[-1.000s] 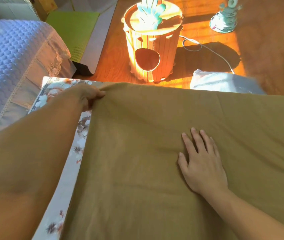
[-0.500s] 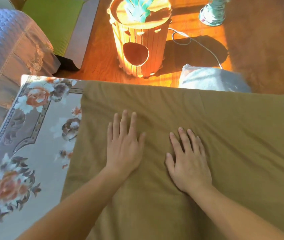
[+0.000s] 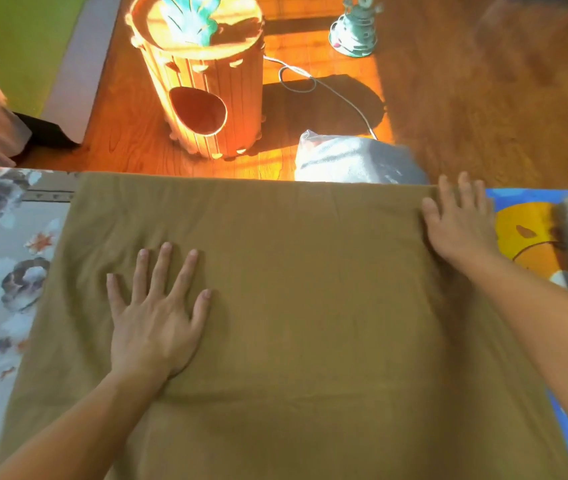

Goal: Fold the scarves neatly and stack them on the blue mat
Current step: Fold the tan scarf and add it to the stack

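Sunlit wooden floor (image 3: 448,98) lay beyond the olive scarf (image 3: 293,306), spread flat. Both grips were open, holding nothing: the left hand (image 3: 154,320) pressed its middle, the right hand (image 3: 459,223) its far right corner. Smoothing looked underway; next, I judged, a pinch of that corner to fold across.

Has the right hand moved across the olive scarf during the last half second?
Yes. The right hand slid from mid-scarf to the olive scarf's far right corner, beside the blue mat.
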A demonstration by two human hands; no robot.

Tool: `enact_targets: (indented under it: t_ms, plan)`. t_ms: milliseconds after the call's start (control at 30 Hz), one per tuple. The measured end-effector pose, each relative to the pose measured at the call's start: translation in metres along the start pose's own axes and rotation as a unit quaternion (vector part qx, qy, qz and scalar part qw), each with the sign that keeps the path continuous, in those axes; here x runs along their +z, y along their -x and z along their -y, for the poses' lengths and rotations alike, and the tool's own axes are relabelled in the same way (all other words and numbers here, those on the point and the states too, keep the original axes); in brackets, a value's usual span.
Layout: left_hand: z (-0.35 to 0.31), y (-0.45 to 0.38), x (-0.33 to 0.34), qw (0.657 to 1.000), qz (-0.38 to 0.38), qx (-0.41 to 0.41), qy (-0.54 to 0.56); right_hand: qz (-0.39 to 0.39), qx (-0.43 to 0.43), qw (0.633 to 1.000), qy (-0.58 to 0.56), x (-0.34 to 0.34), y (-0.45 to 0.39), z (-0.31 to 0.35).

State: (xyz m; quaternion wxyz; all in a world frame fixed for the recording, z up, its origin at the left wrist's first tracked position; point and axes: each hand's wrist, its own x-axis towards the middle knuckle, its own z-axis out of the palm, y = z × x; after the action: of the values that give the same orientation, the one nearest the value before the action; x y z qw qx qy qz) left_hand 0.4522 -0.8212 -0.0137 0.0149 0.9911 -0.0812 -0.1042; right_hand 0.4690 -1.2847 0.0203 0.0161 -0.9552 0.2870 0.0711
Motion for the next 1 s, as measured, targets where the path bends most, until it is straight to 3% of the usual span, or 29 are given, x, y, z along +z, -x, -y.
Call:
enact_targets:
  t_ms: [67, 133, 167, 233, 333, 433, 500, 633, 767, 867, 933, 1000]
  plan:
    - [0.000, 0.000, -0.001, 1.000, 0.002, 0.003, 0.000, -0.006, -0.117, 0.993, -0.003, 0.006, 0.024, 0.047]
    - [-0.001, 0.001, -0.002, 1.000, -0.002, 0.003, 0.005, 0.038, -0.251, 0.967, 0.009, 0.025, 0.058, 0.081]
    - [-0.001, 0.001, -0.002, 1.000, -0.003, 0.001, 0.008, 0.060, -0.270, 0.961, 0.023, 0.033, 0.064, 0.082]
    - [0.000, 0.001, -0.002, 1.000, -0.006, 0.000, 0.009, 0.042, -0.206, 0.978, 0.012, 0.031, 0.037, 0.056]
    - [0.000, 0.001, -0.001, 1.000, -0.005, 0.002, 0.007, 0.031, 0.002, 0.999, -0.027, 0.011, -0.022, -0.006]
    - [0.000, 0.000, -0.001, 1.000, -0.006, -0.001, 0.004, -0.022, 0.145, 0.987, -0.059, -0.005, -0.039, -0.038]
    - [0.000, 0.001, -0.001, 1.000, -0.005, -0.004, 0.001, -0.002, 0.221, 0.973, -0.066, -0.007, -0.038, -0.040]
    - [-0.001, 0.000, -0.002, 1.000, 0.000, -0.005, -0.002, 0.018, 0.284, 0.945, -0.159, -0.012, -0.050, -0.033]
    - [0.000, 0.001, -0.001, 1.000, -0.002, -0.007, -0.009, 0.010, 0.262, 0.948, -0.178, -0.018, -0.060, -0.045]
    - [-0.001, 0.001, 0.000, 1.000, -0.010, -0.012, -0.008, -0.061, 0.240, 0.953, -0.176, -0.017, -0.055, -0.055]
    - [-0.001, -0.001, 0.000, 1.000, -0.007, -0.009, -0.011, -0.137, 0.142, 0.974, -0.115, -0.013, -0.028, -0.039]
    - [-0.001, 0.000, 0.001, 1.000, -0.007, -0.010, -0.010, -0.175, -0.053, 0.980, -0.077, -0.002, 0.021, -0.006]
